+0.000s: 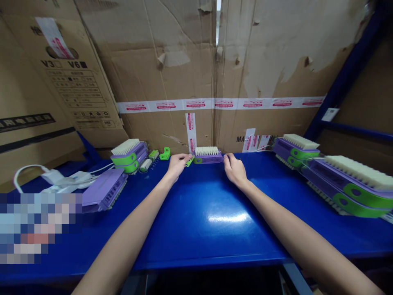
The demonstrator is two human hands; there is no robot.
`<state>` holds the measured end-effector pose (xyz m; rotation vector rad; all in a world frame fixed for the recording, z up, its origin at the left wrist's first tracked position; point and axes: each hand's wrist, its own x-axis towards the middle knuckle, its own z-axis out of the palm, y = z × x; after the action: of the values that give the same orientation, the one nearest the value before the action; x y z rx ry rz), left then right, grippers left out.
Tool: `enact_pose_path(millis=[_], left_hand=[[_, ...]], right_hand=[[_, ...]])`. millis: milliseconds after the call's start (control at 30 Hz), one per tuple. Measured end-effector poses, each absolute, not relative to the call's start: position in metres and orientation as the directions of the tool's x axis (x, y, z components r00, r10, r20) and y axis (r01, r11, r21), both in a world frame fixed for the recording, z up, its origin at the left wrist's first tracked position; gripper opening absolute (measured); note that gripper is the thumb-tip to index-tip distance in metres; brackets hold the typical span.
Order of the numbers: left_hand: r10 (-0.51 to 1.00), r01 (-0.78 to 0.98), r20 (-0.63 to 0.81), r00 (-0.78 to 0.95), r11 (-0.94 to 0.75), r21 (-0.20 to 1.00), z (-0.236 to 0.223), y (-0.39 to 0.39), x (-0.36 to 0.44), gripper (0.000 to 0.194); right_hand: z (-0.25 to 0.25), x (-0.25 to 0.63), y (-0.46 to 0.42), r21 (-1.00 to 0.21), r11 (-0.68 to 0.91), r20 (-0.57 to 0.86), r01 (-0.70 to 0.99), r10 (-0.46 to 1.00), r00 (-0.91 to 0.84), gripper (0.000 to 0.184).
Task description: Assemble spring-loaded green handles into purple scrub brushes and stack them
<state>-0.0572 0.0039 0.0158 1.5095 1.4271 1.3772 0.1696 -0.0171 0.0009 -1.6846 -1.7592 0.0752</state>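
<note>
A purple brush (208, 159) with cream bristles facing up lies at the back middle of the blue table. My left hand (177, 166) is closed in a pinch on a small green plastic piece (189, 161), close to the brush's left end. Closed fingers of my right hand (236, 169) grip the brush's right end; the fingertips are partly hidden. Left of my left hand is a loose green plastic piece (165, 154) with a hole. Beside it are small green-and-white parts (147, 164) and a few thin metal bits.
Purple-and-green brushes are stacked at the left (126, 157) and at the right (362, 188). A single purple body (102, 190) lies near white plugs and cables (66, 180). Cardboard (166, 73) walls the back; a blue metal frame (340, 82) stands right.
</note>
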Motion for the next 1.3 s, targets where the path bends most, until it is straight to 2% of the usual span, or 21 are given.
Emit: enact_pose_path(millis=[67,267,400,633,800,833,933,1000,1133,1300], left_hand=[[0.957,0.253,0.237,-0.166,-0.191,0.948,0.017,0.003,-0.057,0.038],[0.971,0.208,0.187,-0.15,-0.154,0.966,0.02,-0.003,-0.05,0.038],[0.977,0.179,0.172,-0.126,-0.148,0.973,0.02,-0.006,-0.043,0.038],[0.984,0.133,0.16,-0.082,-0.148,0.98,0.016,-0.01,-0.035,0.042],[0.986,0.111,0.152,-0.073,-0.143,0.983,0.015,-0.013,-0.029,0.038],[0.986,0.109,0.152,-0.067,-0.144,0.984,0.014,-0.014,-0.028,0.038],[0.985,0.092,0.169,-0.017,-0.167,0.982,0.013,-0.016,-0.024,0.038],[0.981,0.086,0.192,0.03,-0.194,0.977,0.012,-0.017,-0.021,0.038],[0.971,0.112,0.207,0.116,-0.22,0.969,0.01,-0.019,-0.017,0.036],[0.967,0.09,0.193,0.168,-0.21,0.974,0.007,-0.019,-0.016,0.038]], right_hand=[[0.0,0.172,-0.015,-0.453,0.162,0.429,0.877,0.902,0.055,0.044],[0.0,0.166,-0.013,-0.248,0.274,0.481,0.929,0.868,-0.128,0.048],[0.002,0.159,-0.016,-0.216,0.288,0.436,0.933,0.884,-0.172,0.052],[-0.005,0.158,-0.016,-0.356,0.4,0.436,0.845,0.87,-0.228,0.047],[-0.01,0.158,-0.017,-0.611,0.437,0.401,0.66,0.89,-0.218,0.03],[-0.01,0.158,-0.017,-0.674,0.425,0.37,0.604,0.902,-0.222,0.028],[-0.009,0.157,-0.02,-0.811,0.378,0.309,0.447,0.925,-0.223,0.057],[-0.007,0.156,-0.021,-0.862,0.372,0.31,0.344,0.924,-0.224,0.066],[-0.003,0.156,-0.022,-0.93,0.341,0.303,0.137,0.923,-0.237,0.051],[0.0,0.157,-0.021,-0.981,0.162,0.179,-0.107,0.967,-0.179,0.038]])
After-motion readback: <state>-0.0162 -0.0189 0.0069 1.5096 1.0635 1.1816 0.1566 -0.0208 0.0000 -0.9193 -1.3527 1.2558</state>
